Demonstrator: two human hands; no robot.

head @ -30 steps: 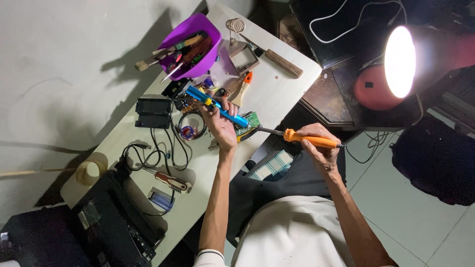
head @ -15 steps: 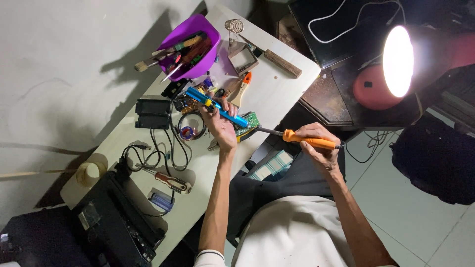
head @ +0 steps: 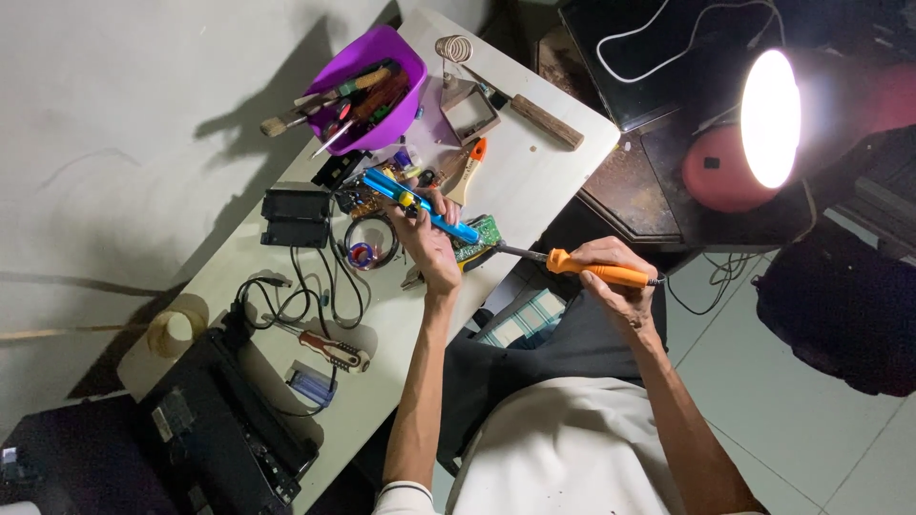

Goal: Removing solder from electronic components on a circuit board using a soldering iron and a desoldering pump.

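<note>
**Two hands at a cluttered bench, one tool each**

One white table (head: 534, 181) runs diagonally from lower left to upper centre of the frame. A lit desk lamp (head: 773, 119) with a red base glares at upper right. A black box-shaped device (head: 219, 439) sits at the table's lower-left end.

Purple bowl (head: 377, 91) at top centre, full of brushes and screwdrivers. Just right of it: a wire coil stand (head: 456, 48) and a wooden-handled tool (head: 544, 119). Black battery holder (head: 294, 217) left of centre, black leads trailing down toward the device. Solder spool (head: 364, 254) sits just left of the left hand. Tape roll (head: 176, 329) at the far-left table edge. Small wooden-handled tool (head: 334, 350) and a blue component (head: 310, 386) at lower left.

Left hand (head: 429, 248), centre of frame: fingers closed round a blue pen-like tool (head: 420, 205), which angles from upper left down to the right. Its lower end lies over the green circuit board (head: 482, 238). Board sits at the near table edge, just right of the hand, partly hidden by hand and tool.

Right hand (head: 615, 281), right of centre and off the table edge: closed fist round the orange handle of the soldering iron (head: 572, 265). Shaft points left; tip meets the board's right edge. Can't tell if it actually touches.
</note>
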